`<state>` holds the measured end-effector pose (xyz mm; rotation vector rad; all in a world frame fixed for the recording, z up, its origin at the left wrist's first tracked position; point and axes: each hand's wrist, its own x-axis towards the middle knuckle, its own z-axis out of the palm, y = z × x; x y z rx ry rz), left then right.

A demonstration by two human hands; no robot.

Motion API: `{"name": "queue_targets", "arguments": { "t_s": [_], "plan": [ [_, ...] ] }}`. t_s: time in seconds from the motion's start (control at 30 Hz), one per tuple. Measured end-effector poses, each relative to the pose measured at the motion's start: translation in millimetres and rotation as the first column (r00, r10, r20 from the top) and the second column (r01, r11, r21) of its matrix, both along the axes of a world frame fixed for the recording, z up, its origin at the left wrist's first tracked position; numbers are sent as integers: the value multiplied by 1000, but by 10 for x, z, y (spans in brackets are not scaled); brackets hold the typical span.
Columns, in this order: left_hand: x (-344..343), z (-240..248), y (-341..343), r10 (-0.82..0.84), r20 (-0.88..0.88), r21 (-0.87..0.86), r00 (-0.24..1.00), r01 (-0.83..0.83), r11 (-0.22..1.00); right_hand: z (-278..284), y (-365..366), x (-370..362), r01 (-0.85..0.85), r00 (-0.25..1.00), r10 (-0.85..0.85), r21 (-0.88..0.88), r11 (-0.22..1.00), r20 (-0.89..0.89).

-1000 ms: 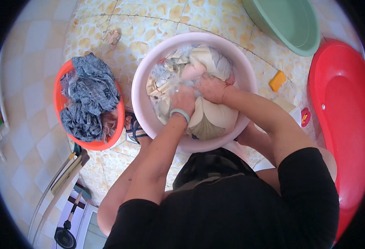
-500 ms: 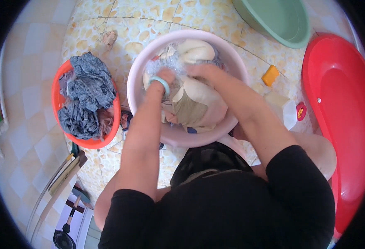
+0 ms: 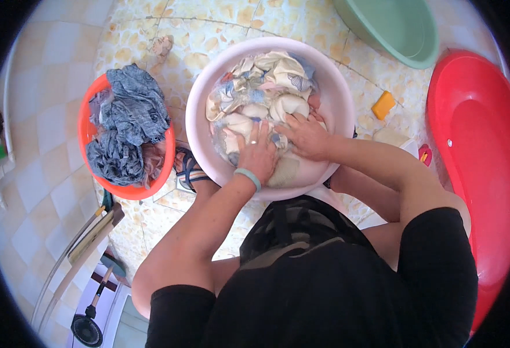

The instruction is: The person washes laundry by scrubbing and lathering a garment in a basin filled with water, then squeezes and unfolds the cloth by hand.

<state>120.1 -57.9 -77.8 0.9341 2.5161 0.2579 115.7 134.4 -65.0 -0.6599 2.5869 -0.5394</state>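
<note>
A pale pink round basin (image 3: 196, 98) stands on the floor in front of me, with wet cream fabric (image 3: 287, 72) patterned in blue and pink bunched inside. My left hand (image 3: 258, 152), a pale bracelet at its wrist and a ring on one finger, presses on the near side of this cloth with its fingers stretched out. Just right of it, my right hand (image 3: 306, 136) lies on the cloth too, fingers spread and slightly bent. Neither hand visibly grips the fabric. Some water and suds show around the folds.
Left of the basin, an orange tub (image 3: 169, 152) holds grey-blue clothes (image 3: 136, 110). A yellow-orange soap bar (image 3: 383, 105) lies on the floor to the right. Farther off are a green basin (image 3: 405, 35) and a large red tub (image 3: 469, 151). My sandalled foot (image 3: 189, 168) is beside the pink basin.
Both hands have come back toward me from the basin's middle and now press on the near cloth. The puffed-up pale fabric has flattened and its patterned folds show.
</note>
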Motion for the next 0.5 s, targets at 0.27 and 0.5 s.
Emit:
{"name": "queue_targets", "arguments": {
  "t_s": [0.27,0.5],
  "plan": [
    [-325,-840,130,278,418,17,865,-314,949,-446,-112,-568,23,863,14,-66,998,506],
    [-935,-716,152,215,509,-212,833,-121,970,-932,-138,-224,498,665,-647,424,757,374]
  ]
}}
